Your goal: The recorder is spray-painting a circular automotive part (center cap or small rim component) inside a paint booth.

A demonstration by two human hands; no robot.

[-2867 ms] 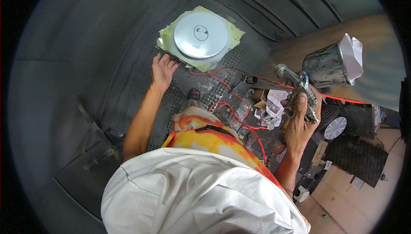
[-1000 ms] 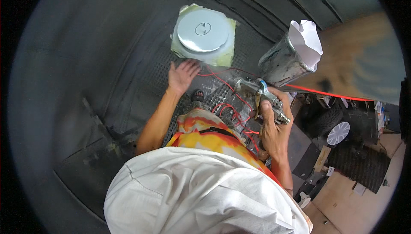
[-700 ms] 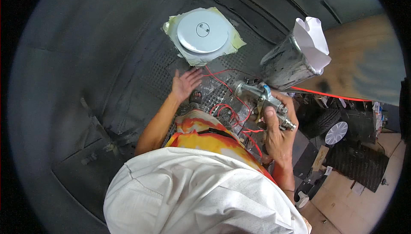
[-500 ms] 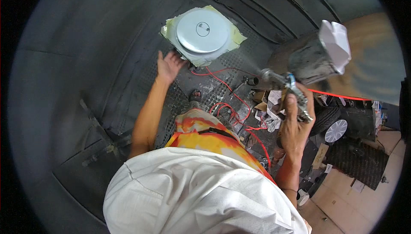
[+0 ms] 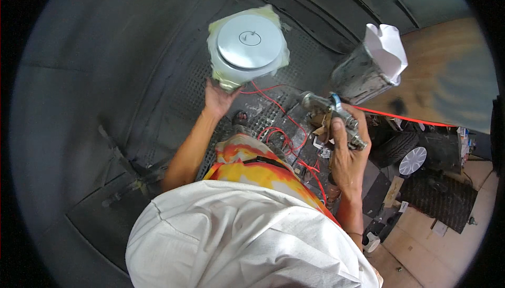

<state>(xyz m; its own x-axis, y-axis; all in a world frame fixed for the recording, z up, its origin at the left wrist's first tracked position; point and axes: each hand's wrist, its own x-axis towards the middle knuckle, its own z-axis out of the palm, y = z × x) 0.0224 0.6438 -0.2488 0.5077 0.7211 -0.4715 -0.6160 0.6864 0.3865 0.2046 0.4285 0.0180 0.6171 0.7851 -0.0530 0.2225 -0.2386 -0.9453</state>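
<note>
A round silver disc (image 5: 250, 51) with a small ringed centre sits on a base masked with pale yellow tape and paper (image 5: 226, 81). At its near edge, my left hand (image 5: 219, 100) grips the masked border from below, its fingertips partly hidden there. In my right hand (image 5: 348, 154), to the right and nearer, is a metal spray gun (image 5: 336, 113), its nozzle pointing left. A paint-splattered grey cup (image 5: 360, 75) rides with the gun on its far side, with crumpled white lining (image 5: 388, 51) standing out of its mouth. No spray mist shows.
A red hose (image 5: 284, 111) snakes across the studded floor, past my sandalled foot (image 5: 240, 117). Scraps, a tyre (image 5: 394, 148) and a silver wheel cover (image 5: 413, 160) lie at the right. Dark walls stand left and behind; a brown panel (image 5: 442, 72) stands at the far right.
The disc and its masked base have turned. My left hand has moved right onto the base's near edge. The spray gun and cup have shifted left, and the mist at the nozzle is gone.
</note>
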